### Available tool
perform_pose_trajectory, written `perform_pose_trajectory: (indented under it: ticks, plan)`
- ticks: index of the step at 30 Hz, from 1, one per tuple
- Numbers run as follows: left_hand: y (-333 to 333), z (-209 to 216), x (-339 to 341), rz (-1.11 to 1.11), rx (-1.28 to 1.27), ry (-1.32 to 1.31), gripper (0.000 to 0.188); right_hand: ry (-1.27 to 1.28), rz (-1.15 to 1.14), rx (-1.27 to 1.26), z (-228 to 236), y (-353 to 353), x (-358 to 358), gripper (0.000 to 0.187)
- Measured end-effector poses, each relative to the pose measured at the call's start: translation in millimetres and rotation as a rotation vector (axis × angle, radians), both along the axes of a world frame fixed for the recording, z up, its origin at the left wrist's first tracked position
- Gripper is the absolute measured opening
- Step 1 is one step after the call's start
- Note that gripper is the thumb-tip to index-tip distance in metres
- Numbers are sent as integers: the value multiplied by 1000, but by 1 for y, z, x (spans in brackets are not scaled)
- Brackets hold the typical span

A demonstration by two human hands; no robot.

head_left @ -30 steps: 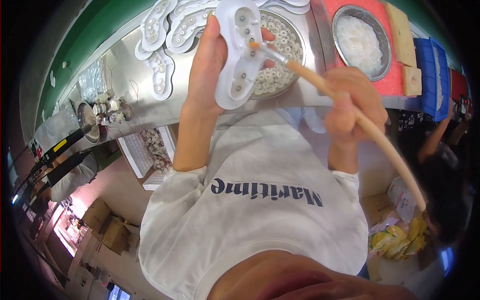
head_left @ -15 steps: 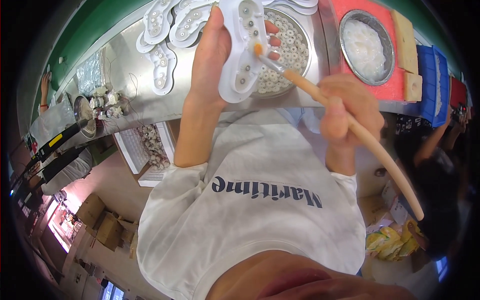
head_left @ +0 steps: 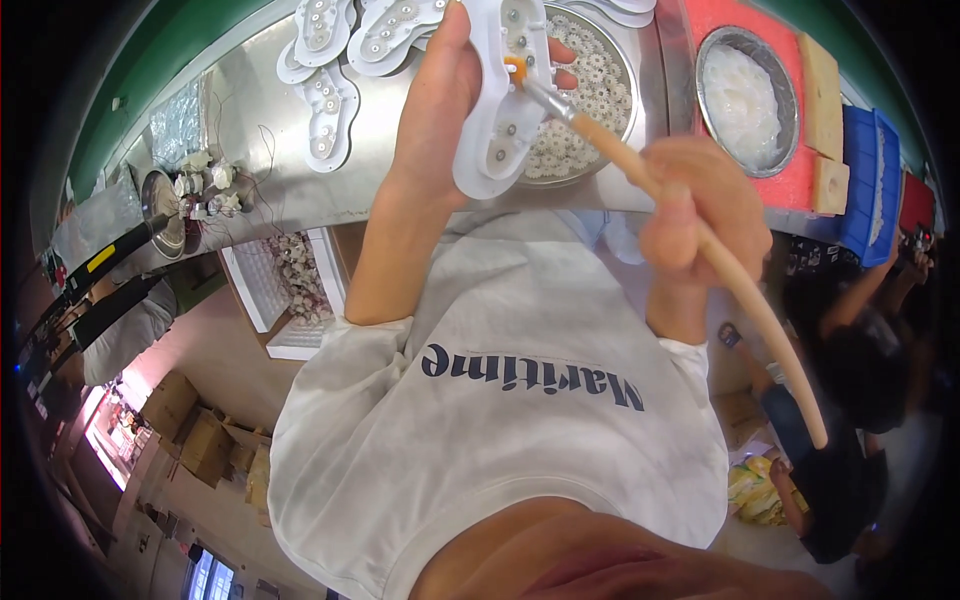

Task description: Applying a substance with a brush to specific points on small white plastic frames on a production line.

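Note:
My left hand (head_left: 430,125) is closed around a long white plastic housing (head_left: 478,155), thumb along its left edge and fingertips showing past its right edge. Small round metal posts sit in the housing's recess. A brush (head_left: 612,150) with a pale wooden handle is gripped in my right hand (head_left: 705,210), which is slightly blurred. Its orange bristles touch the inside of the housing near the recess's left wall. Behind the housing stands a round metal pan (head_left: 633,95) of small white gears, partly hidden.
At the upper left lie several similar white housings (head_left: 325,115). A metal bowl (head_left: 789,100) of white grease-like paste rests on a red mat (head_left: 695,12), beside yellowish blocks (head_left: 822,90) and a blue bin (head_left: 860,190). Wired parts (head_left: 210,185) lie at the left edge; another person (head_left: 830,400) is at right.
The brush tip has moved leftward across the housing's recess. The housing has shifted slightly right in the picture, and the whole view has moved a little.

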State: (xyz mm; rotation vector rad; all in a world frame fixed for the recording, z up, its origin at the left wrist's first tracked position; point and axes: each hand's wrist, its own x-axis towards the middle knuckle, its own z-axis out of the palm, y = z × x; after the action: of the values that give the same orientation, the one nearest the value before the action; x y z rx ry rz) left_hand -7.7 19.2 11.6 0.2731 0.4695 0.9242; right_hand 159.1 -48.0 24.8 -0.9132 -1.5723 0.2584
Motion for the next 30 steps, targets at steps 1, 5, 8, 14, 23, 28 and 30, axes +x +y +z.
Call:
perform_pose_trajectory:
  ticks: [1,5,8,14,23,28,30]
  plan:
    - [0,1,0,-4,-4,-3,54,-3,-2,7,2,-2,0,20]
    - [1,-2,2,19,77,94,53,65,-128,-49,7,-1,2,8]
    - [2,1,2,41,106,69,53,113,-83,-53,4,2,3,9]
    - [4,5,-3,92,118,-38,53,126,-32,-56,-6,-8,-3,28]
    - [8,3,-4,104,88,85,54,13,-51,-23,-2,-5,-8,28]
    - [5,5,5,23,85,-73,55,80,-85,-1,4,0,-4,26]
    - [4,-2,-1,42,128,158,57,124,-117,-55,4,-3,3,25]
